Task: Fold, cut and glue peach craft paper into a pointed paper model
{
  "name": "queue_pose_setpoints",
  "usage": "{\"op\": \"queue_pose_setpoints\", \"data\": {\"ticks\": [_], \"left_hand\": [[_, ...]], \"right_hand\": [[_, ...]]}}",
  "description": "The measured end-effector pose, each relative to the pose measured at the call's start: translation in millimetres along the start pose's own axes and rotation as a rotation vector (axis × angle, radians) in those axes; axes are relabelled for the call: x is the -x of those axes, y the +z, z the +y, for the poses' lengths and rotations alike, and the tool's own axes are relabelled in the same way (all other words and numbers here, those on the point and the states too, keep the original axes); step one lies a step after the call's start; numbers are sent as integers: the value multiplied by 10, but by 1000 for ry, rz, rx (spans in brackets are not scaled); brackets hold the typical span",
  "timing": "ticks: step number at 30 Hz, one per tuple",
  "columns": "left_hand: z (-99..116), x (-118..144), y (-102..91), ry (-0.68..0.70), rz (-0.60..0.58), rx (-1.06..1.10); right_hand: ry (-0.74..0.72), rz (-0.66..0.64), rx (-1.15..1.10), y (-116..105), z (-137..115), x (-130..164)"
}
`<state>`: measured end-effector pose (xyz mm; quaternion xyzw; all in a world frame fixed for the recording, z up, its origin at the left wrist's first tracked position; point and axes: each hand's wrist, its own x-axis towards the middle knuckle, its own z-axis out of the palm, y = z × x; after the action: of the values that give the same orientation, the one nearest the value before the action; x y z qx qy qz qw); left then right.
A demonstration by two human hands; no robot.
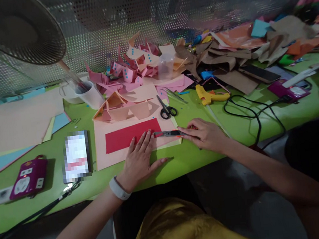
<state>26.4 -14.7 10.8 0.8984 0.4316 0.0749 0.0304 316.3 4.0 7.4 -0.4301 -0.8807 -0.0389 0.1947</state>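
My left hand (139, 154) lies flat, fingers spread, on a pale peach sheet (106, 156) at the table's front edge. A red paper rectangle (126, 135) rests on that sheet, just beyond my fingertips. My right hand (204, 133) grips a small utility knife (168, 133) with a red handle. Its dark blade end lies along the sheet's right part, close to my left fingertips. A white band circles my left wrist.
Black scissors (166, 110) and a yellow glue gun (210, 95) lie behind the sheet on the green table (198, 153). Folded pink paper pieces (131, 73), brown scraps, a white cup (91, 93), a phone (76, 156), a power strip (28, 180) and a fan (13, 28) surround them.
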Motion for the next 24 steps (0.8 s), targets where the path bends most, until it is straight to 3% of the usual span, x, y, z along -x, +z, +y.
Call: {"op": "queue_pose_setpoints", "data": {"ticks": [4,8,13,24], "left_hand": [[72,-16,2,-31,18,-13],[1,116,-7,-63,82,-45],[-88,241,4,-56,52,-23],[-60,229,8,-75,50,-28]], "right_hand": [[6,4,0,-12,8,-6],[2,3,8,-12,9,10],[3,-2,27,-1,-29,-29],[-77,-16,63,3,-61,-71]]}}
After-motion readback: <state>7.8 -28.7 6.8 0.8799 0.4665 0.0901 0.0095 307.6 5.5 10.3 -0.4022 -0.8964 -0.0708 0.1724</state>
